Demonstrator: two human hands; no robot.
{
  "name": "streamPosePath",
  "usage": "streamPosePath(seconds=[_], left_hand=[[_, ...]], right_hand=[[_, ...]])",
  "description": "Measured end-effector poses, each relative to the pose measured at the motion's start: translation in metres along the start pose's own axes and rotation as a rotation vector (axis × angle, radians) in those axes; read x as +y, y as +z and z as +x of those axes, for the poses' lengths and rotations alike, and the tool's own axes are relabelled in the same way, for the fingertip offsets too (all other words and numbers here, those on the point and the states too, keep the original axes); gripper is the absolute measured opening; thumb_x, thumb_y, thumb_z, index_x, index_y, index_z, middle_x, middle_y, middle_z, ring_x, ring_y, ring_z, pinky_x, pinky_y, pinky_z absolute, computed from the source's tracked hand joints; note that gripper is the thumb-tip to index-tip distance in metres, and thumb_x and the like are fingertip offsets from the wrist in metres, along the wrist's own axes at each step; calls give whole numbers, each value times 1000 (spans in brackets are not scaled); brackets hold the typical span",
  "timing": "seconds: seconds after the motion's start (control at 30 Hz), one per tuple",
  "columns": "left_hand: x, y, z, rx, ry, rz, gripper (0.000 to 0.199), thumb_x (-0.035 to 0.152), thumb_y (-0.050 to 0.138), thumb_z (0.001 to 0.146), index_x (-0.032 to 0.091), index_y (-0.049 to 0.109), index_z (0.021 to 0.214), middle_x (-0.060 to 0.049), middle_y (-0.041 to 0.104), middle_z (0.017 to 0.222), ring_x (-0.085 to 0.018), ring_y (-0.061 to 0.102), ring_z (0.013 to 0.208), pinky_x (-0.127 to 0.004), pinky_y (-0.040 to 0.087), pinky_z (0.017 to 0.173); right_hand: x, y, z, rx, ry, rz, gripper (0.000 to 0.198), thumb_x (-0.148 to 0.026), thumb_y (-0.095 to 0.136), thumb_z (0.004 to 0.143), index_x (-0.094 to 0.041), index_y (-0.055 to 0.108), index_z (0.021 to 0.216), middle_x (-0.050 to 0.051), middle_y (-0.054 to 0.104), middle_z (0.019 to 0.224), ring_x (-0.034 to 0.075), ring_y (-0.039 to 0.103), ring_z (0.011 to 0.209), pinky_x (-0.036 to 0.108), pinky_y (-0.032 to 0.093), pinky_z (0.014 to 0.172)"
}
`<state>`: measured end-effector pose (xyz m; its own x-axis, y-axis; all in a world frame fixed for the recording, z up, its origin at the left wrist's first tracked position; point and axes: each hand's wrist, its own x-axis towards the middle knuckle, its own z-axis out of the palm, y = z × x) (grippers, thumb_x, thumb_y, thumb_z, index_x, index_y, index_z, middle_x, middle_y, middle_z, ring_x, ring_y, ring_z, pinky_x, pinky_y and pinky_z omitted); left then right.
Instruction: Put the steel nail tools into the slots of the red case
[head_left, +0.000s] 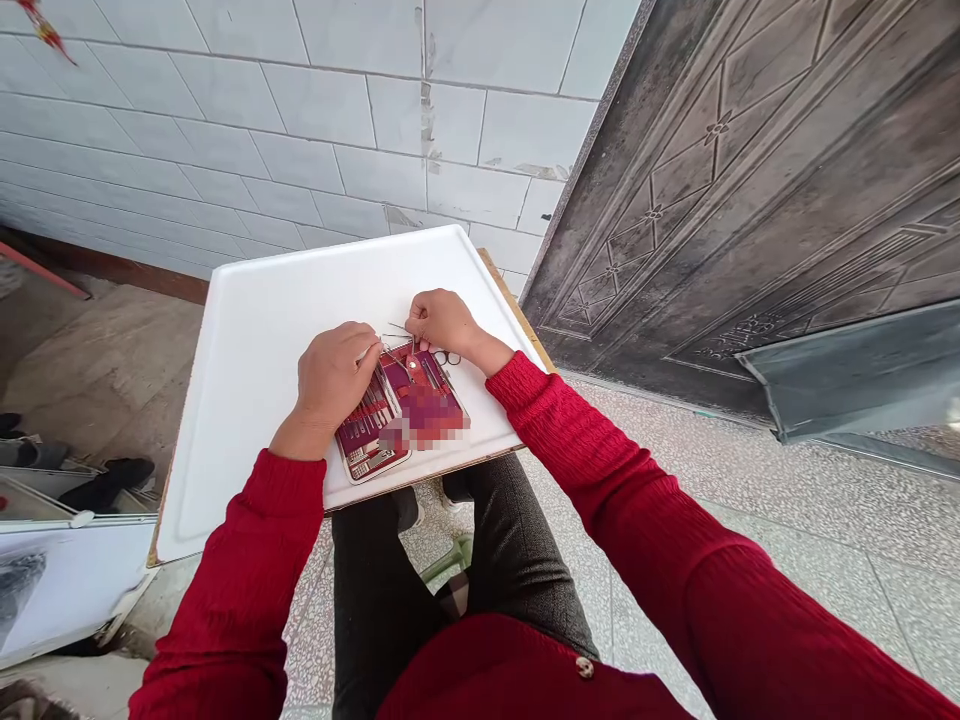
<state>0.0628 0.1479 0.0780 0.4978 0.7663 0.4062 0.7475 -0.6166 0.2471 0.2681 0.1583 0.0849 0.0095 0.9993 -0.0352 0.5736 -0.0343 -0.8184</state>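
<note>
An open manicure set case [431, 405] with a dark red lining lies near the front edge of a white tabletop. Slim metal tools sit in loops in its left half, with nail clippers [367, 460] at the bottom; part of the right half is blurred out. My left hand [336, 375] is at the case's upper left edge, thumb and fingers closed together; what they grip is hidden. My right hand [442, 320] pinches a thin metal tool [395, 327] just above the case's top edge. Small scissors [448, 357] show their finger loops beside the case, below my right hand.
The white tabletop [255, 380] has a raised rim and stands close to a tiled wall [315, 130]. A dark patterned metal door [675, 190] is on the right. At lower left are a white panel [67, 580] and dark shoes [109, 485]. A green stool [448, 560] shows between my legs.
</note>
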Motion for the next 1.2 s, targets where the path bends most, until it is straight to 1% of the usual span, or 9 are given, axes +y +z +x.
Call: streamPosePath(seconds=[0.17,0.27,0.37,0.6,0.7,0.87,1.03,1.2], left_hand=[[-4,3,-1,16,-9,13,31,33,47,101,24,77,99,-4,79,118,-25,72,109,-37,55,90],[-6,5,-1,21,2,16,32,34,47,102,24,77,98,-5,79,117,-25,72,108,-37,54,87],[-7,7,-1,42,7,20,31,33,48,102,24,77,96,-4,79,115,-25,72,107,-35,54,83],[-5,7,-1,48,2,20,29,31,50,101,24,76,94,-4,79,114,-25,72,102,-35,53,80],[-5,6,-2,39,-4,1,27,30,50,100,23,76,96,-3,79,114,-25,72,102,-35,53,81],[-5,4,-2,23,-21,3,27,30,50,101,23,76,97,-3,79,114,-25,71,101,-36,52,80],[-5,3,-2,18,-14,5,29,30,49,101,22,76,96,-4,79,114,-25,71,101,-36,52,79],[-5,4,-2,19,-16,0,27,28,49,101,22,75,95,-3,79,112,-24,71,99,-36,51,78]], right_hand=[[1,-2,2,45,-25,-8,14,-11,62,83,-21,59,73,-3,64,53,15,64,49,25,51,59],[2,-3,1,50,-40,-56,11,-11,61,84,-20,63,78,-4,62,53,15,63,49,25,52,62],[1,-5,0,26,-54,-99,10,-11,60,85,-18,66,81,-4,62,53,15,64,51,26,53,66],[-3,-6,-5,-82,-51,-150,11,-10,60,86,-17,67,81,-4,61,53,14,62,52,24,49,65],[-4,-6,-6,-79,-77,-227,10,-12,63,85,-16,68,78,-3,65,59,13,62,58,24,46,66],[-6,-7,-6,-48,-107,-442,8,-19,69,83,-16,73,77,1,72,75,14,60,68,26,38,62],[-7,-7,-6,-93,-68,-525,11,-21,69,85,-15,77,81,2,72,77,14,58,67,27,37,61],[-11,-8,-9,-115,-46,-584,8,-22,71,85,-17,77,82,3,73,77,15,58,67,27,36,59]])
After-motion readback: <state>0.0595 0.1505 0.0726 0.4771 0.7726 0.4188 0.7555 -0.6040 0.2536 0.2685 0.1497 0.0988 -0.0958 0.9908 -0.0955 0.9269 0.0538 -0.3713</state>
